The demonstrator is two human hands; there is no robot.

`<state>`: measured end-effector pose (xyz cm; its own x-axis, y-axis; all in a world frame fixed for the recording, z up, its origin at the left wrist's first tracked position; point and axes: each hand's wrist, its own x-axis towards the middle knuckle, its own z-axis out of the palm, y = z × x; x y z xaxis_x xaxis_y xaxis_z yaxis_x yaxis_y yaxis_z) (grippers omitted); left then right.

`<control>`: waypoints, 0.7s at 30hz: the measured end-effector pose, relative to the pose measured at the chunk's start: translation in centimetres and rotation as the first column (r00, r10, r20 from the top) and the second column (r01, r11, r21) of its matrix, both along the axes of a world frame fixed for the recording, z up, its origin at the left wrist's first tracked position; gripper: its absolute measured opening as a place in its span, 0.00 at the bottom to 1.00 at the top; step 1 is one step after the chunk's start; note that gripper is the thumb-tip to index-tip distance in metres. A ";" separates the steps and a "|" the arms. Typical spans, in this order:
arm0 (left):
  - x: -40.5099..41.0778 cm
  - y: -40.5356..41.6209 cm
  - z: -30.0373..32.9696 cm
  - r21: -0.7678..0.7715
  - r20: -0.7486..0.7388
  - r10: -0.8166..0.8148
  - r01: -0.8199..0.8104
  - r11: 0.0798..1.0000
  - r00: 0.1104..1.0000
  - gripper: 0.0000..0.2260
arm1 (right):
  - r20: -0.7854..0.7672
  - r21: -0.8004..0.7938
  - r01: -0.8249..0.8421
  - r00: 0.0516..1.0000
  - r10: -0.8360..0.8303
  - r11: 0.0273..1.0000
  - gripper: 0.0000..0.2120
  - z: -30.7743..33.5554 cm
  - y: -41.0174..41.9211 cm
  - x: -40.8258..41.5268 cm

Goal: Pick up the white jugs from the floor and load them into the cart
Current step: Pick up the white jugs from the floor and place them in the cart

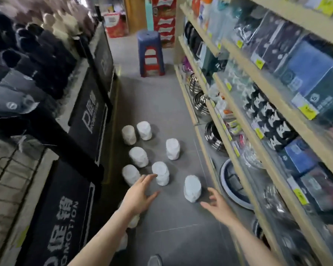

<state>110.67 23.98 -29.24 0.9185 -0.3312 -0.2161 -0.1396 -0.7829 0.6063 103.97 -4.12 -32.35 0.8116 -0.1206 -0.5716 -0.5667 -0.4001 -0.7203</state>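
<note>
Several white wrapped jugs stand upright on the grey floor of a shop aisle. My left hand (140, 192) is stretched out with spread fingers, its fingertips just short of one jug (161, 173). Another jug (192, 188) stands between my hands, and my right hand (217, 203) hovers open just right of it. Neither hand holds anything. More jugs stand farther off (172, 148), (138, 156), (144, 130), and two are partly hidden under my left forearm (133, 220). No cart is in view.
A display stand with black promotion banners (65, 206) lines the left side. Wooden shelves (236, 164) with goods and basins (233, 184) run along the right. A blue and red stool stack (151, 52) stands farther down the aisle. A shoe tip (155, 260) shows at the bottom edge.
</note>
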 end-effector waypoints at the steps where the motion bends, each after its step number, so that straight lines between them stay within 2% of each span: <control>1: 2.0 -0.7 -0.4 0.013 0.001 -0.041 0.041 0.999 0.999 0.26 | -0.011 0.000 0.037 0.999 -0.037 0.999 0.31 -0.5 -0.4 0.9; 6: 10.0 -4.5 -4.0 0.128 -0.013 -0.258 0.258 0.958 0.966 0.26 | -0.028 0.031 0.240 0.971 -0.239 0.970 0.39 -4.1 -2.8 3.9; 12: 16.7 -8.8 -12.0 0.135 -0.099 -0.361 0.372 0.918 0.927 0.27 | -0.074 0.080 0.388 0.921 -0.383 0.918 0.46 -10.6 -4.7 6.9; 14: 19.2 -10.4 -16.2 0.129 -0.124 -0.429 0.443 0.887 0.895 0.30 | -0.082 0.074 0.454 0.890 -0.448 0.888 0.49 -14.2 -4.7 8.2; 17: 22.4 -13.4 -24.2 0.135 -0.159 -0.487 0.508 0.851 0.858 0.28 | -0.117 0.033 0.550 0.831 -0.543 0.835 0.42 -21.6 -4.3 10.6; 21: 25.0 -16.7 -37.2 0.122 -0.188 -0.568 0.593 0.796 0.801 0.31 | -0.150 0.060 0.633 0.770 -0.620 0.772 0.39 -34.0 -4.0 13.1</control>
<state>135.65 7.29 -66.48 0.5223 -0.7401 -0.4235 -0.5272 -0.6706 0.5218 117.10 -8.09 -66.39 0.5038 -0.5158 -0.6929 -0.7462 0.1441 -0.6499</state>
